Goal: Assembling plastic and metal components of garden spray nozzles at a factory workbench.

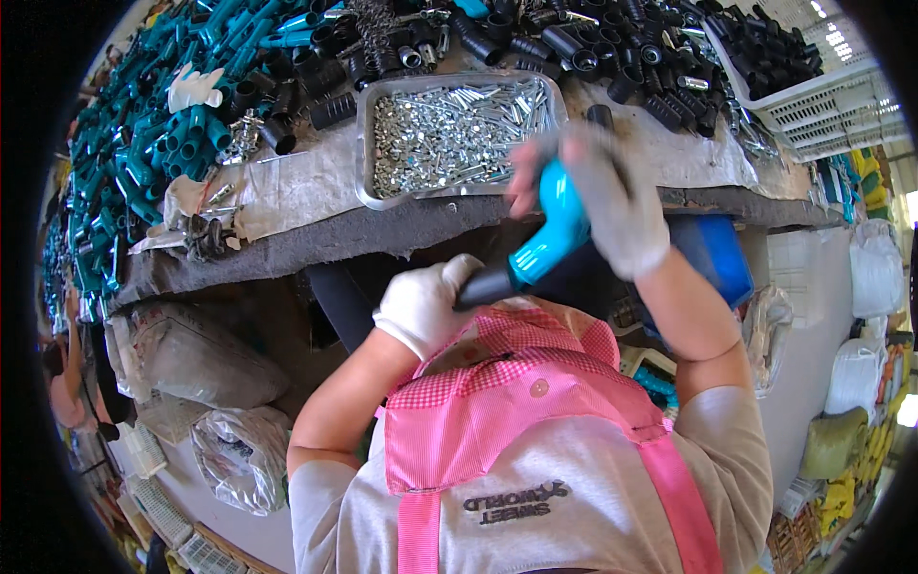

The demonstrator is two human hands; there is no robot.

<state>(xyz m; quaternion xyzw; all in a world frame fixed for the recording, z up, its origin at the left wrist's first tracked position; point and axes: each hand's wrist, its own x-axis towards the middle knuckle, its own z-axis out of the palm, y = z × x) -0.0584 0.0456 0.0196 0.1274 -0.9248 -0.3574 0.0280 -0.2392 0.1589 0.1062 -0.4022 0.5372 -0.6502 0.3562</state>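
Note:
My left hand (pixel 430 301), in a white glove, is wrapped round the black tubular grip of a curved teal plastic tool body (pixel 550 230). The body is held tilted in front of my chest, its teal end up and to the right. At that upper end is my right hand (pixel 617 196), also in a white glove. Motion smears its fingers, so whether they close on the body cannot be made out. A short black piece (pixel 600 117) sticks up behind the right hand. Just beyond the hands, a metal tray (pixel 366 143) on the bench holds many small screws and pins.
Teal tube-like housings (pixel 143 143) are heaped at the far left of the bench. Black sleeves (pixel 574 43) lie along the back. A white crate (pixel 827 115) of black parts stands far right. Below the bench are a blue bin (pixel 722 258) and plastic sacks (pixel 201 354).

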